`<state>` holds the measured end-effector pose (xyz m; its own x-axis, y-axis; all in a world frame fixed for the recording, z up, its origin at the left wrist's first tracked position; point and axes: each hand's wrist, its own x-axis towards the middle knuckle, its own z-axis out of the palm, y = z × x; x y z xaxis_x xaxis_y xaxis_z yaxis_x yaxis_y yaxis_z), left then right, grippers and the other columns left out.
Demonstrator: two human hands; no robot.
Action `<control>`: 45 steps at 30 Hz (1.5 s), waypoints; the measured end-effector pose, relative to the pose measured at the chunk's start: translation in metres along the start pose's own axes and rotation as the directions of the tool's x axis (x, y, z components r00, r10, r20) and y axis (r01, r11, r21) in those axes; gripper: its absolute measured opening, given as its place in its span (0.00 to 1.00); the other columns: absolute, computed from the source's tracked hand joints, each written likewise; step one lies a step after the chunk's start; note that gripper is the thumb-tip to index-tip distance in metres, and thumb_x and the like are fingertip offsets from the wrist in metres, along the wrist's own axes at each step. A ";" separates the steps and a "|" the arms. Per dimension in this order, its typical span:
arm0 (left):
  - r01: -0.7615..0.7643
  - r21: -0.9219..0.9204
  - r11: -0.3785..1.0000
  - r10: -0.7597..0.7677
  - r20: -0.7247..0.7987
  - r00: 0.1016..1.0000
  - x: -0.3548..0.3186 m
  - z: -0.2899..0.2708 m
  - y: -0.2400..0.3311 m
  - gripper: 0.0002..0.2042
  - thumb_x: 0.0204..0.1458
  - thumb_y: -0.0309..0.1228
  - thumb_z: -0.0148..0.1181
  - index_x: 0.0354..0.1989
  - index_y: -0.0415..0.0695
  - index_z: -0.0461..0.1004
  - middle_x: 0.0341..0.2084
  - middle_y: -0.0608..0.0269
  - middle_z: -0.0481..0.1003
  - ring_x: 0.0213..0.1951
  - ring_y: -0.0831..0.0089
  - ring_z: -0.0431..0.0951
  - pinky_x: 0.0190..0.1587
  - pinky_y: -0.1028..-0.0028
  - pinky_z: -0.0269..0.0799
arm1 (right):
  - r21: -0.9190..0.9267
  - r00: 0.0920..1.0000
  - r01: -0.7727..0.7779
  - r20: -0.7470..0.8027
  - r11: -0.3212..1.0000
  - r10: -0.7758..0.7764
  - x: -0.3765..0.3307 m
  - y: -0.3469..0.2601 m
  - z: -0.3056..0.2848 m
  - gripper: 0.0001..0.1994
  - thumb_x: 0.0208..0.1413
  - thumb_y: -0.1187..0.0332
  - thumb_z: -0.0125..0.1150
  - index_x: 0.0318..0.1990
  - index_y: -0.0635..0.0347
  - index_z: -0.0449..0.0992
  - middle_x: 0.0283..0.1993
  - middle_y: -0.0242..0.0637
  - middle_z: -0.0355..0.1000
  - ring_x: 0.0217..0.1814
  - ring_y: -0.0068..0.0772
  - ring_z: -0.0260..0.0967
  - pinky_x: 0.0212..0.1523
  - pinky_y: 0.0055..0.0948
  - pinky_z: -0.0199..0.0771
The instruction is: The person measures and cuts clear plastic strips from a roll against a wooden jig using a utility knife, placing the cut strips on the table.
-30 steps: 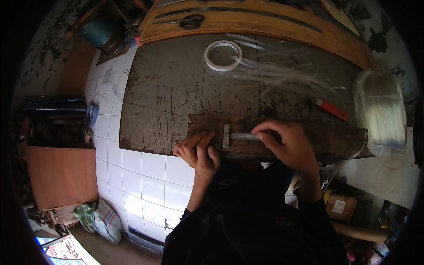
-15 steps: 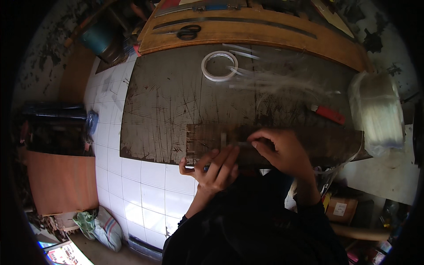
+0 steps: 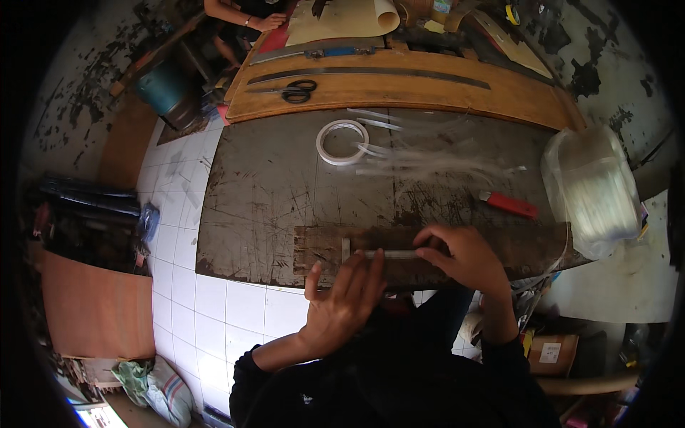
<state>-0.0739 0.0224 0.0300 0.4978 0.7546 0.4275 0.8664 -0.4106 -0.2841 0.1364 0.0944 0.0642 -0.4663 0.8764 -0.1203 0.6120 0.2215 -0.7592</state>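
Head camera: I see the right hand (image 3: pixel 465 261) pinching the pale strip (image 3: pixel 401 255) over the near board (image 3: pixel 535 246), left hand (image 3: pixel 340 291) spread, fingertips at it; loosening that pinch could skew the strip.

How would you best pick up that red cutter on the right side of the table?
Probably by the middle of the red cutter, from above with the right hand, thumb and fingers across its narrow width. It lies flat, long and slim, slanting, with its pale end pointing left and away from the person; coming from the near side would keep fingers off that end.
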 end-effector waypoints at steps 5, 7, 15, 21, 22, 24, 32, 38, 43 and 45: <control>0.029 -0.022 0.999 -0.027 0.070 0.997 0.000 -0.001 0.008 0.24 0.48 0.44 0.59 0.54 0.52 0.68 0.37 0.67 0.73 0.45 0.78 0.70 0.59 0.47 0.29 | -0.050 0.983 -0.174 -0.069 0.984 0.170 -0.028 0.025 -0.034 0.10 0.48 0.64 0.61 0.35 0.58 0.73 0.23 0.37 0.72 0.25 0.34 0.71 0.28 0.29 0.66; 0.017 0.052 0.998 -0.020 0.069 0.997 0.001 0.001 0.009 0.24 0.48 0.45 0.59 0.54 0.54 0.68 0.37 0.66 0.72 0.46 0.77 0.70 0.59 0.47 0.30 | -0.054 0.978 -0.186 -0.102 0.981 0.180 -0.042 0.038 -0.045 0.08 0.47 0.67 0.61 0.33 0.60 0.73 0.23 0.36 0.72 0.23 0.29 0.70 0.27 0.26 0.66; 0.019 0.081 0.997 -0.022 0.034 0.999 0.001 0.002 0.013 0.23 0.47 0.45 0.59 0.53 0.55 0.69 0.35 0.67 0.71 0.46 0.77 0.70 0.60 0.50 0.32 | 0.158 0.915 -0.301 -0.232 0.941 0.331 -0.074 0.070 -0.071 0.04 0.46 0.75 0.61 0.28 0.64 0.72 0.18 0.30 0.68 0.22 0.16 0.66 0.25 0.19 0.65; 0.019 0.123 0.992 -0.022 0.020 1.000 0.000 0.003 0.015 0.22 0.49 0.44 0.57 0.54 0.54 0.69 0.34 0.66 0.73 0.46 0.77 0.70 0.60 0.51 0.33 | 0.121 0.925 -0.251 -0.262 0.960 0.274 -0.078 0.093 -0.084 0.04 0.46 0.75 0.62 0.27 0.62 0.72 0.20 0.26 0.67 0.22 0.14 0.64 0.23 0.17 0.62; 0.021 0.136 0.990 -0.025 0.022 0.999 0.000 0.003 0.015 0.22 0.49 0.44 0.57 0.54 0.54 0.69 0.34 0.66 0.73 0.46 0.77 0.70 0.59 0.51 0.33 | 0.123 0.922 -0.259 -0.263 0.958 0.283 -0.081 0.097 -0.089 0.05 0.45 0.74 0.63 0.26 0.62 0.71 0.18 0.28 0.67 0.21 0.15 0.65 0.22 0.18 0.61; 0.032 0.139 0.990 -0.038 0.042 0.998 -0.001 0.002 0.018 0.23 0.48 0.44 0.59 0.54 0.56 0.69 0.37 0.66 0.71 0.47 0.76 0.69 0.60 0.50 0.31 | 0.126 0.920 -0.265 -0.265 0.956 0.290 -0.082 0.100 -0.093 0.06 0.44 0.73 0.63 0.26 0.61 0.71 0.17 0.29 0.67 0.20 0.16 0.65 0.21 0.18 0.60; 0.079 0.194 0.978 -0.095 0.073 0.993 -0.002 0.001 0.023 0.25 0.46 0.44 0.62 0.54 0.57 0.68 0.41 0.66 0.69 0.49 0.75 0.68 0.61 0.49 0.28 | 0.129 0.949 -0.237 -0.180 0.963 0.258 -0.081 0.100 -0.095 0.08 0.43 0.73 0.64 0.24 0.62 0.68 0.16 0.29 0.67 0.20 0.16 0.66 0.21 0.18 0.60; 0.153 0.083 0.985 -0.159 0.070 0.985 0.000 0.003 0.029 0.26 0.46 0.48 0.60 0.54 0.52 0.68 0.50 0.63 0.66 0.51 0.71 0.67 0.60 0.48 0.27 | 0.137 0.952 -0.214 -0.194 0.967 0.238 -0.083 0.106 -0.096 0.08 0.44 0.74 0.64 0.25 0.61 0.69 0.16 0.25 0.65 0.19 0.12 0.63 0.20 0.15 0.56; 0.066 -0.270 0.961 -0.049 0.071 0.996 0.032 0.009 0.073 0.29 0.50 0.43 0.57 0.56 0.38 0.62 0.57 0.55 0.59 0.56 0.64 0.63 0.62 0.51 0.40 | 0.040 0.954 -0.235 -0.181 0.971 0.238 -0.081 0.103 -0.098 0.08 0.44 0.73 0.64 0.25 0.61 0.68 0.15 0.28 0.66 0.18 0.15 0.64 0.19 0.18 0.58; -0.153 -0.485 0.861 0.171 -0.007 0.985 0.054 0.019 0.093 0.28 0.51 0.41 0.55 0.56 0.35 0.61 0.55 0.54 0.60 0.53 0.63 0.65 0.59 0.60 0.56 | 0.034 0.955 -0.233 -0.181 0.972 0.235 -0.079 0.099 -0.098 0.09 0.44 0.72 0.64 0.24 0.62 0.68 0.15 0.30 0.67 0.18 0.17 0.65 0.20 0.20 0.59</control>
<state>0.0328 0.0345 0.0097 0.6389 0.6699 0.3783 0.6890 -0.7170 0.1060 0.2968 0.0889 0.0611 -0.1857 0.9664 -0.1779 0.6819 -0.0036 -0.7315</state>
